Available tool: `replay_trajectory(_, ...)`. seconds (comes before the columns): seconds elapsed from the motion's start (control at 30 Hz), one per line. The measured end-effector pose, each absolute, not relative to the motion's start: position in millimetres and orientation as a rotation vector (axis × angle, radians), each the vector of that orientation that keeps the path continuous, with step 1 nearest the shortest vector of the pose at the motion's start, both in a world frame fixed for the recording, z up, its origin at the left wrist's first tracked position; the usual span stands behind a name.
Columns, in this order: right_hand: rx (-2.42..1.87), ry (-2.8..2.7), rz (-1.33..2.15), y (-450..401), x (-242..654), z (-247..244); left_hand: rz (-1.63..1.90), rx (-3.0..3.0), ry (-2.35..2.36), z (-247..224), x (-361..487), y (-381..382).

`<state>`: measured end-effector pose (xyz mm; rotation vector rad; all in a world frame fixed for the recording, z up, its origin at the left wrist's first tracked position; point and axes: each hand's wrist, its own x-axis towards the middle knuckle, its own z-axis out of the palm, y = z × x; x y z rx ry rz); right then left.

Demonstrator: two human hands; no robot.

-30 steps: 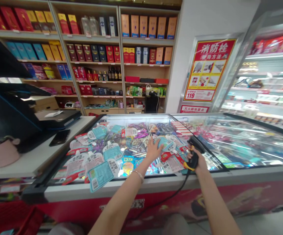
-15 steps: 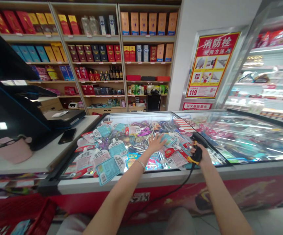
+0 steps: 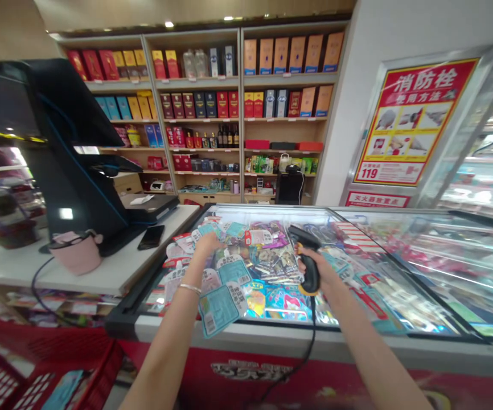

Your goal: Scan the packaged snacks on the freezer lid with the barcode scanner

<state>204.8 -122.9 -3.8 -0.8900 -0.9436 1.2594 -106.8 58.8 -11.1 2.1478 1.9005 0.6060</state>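
My right hand is wrapped round a black and yellow barcode scanner, held over the glass-topped freezer with its cable hanging down the front. At the far left of the freezer top, my left hand reaches in among flat spouted pouches, by a blue-labelled pouch. Its fingers are mostly hidden behind the back of the hand. Nearer me lie another blue pouch and a blue pouch overhanging the front edge. More pouches, red and blue, lie to the right beneath my right forearm.
A counter on the left bears a phone, a pink bucket-shaped holder and a black checkout terminal. Below it stands a red shopping basket with a blue packet inside. Shelves of boxed bottles line the back wall.
My left hand has gone from the middle of the freezer top to the pouches on the left. The scanner has moved left in my right hand, and the view has turned left.
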Motion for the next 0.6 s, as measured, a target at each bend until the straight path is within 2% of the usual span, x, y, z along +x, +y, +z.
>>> replay_trajectory(0.07, -0.848, -0.927, 1.356, -100, 175, -9, 0.485, 2.174, 1.726, -20, -114, 60)
replay_trajectory(0.2, -0.904, -1.011, 1.507, -66, 134, -18, 0.563, 2.259, 1.411, -39, -104, 59)
replay_trajectory(0.43, -0.915, -0.991, 1.691, -48, 129, -36, 0.654, 2.155, 1.317, -58, -107, 62)
replay_trajectory(0.6, -0.967, -1.057, 1.609, -51, 140, -45, 0.634, 2.121, 1.296, -54, -123, 62)
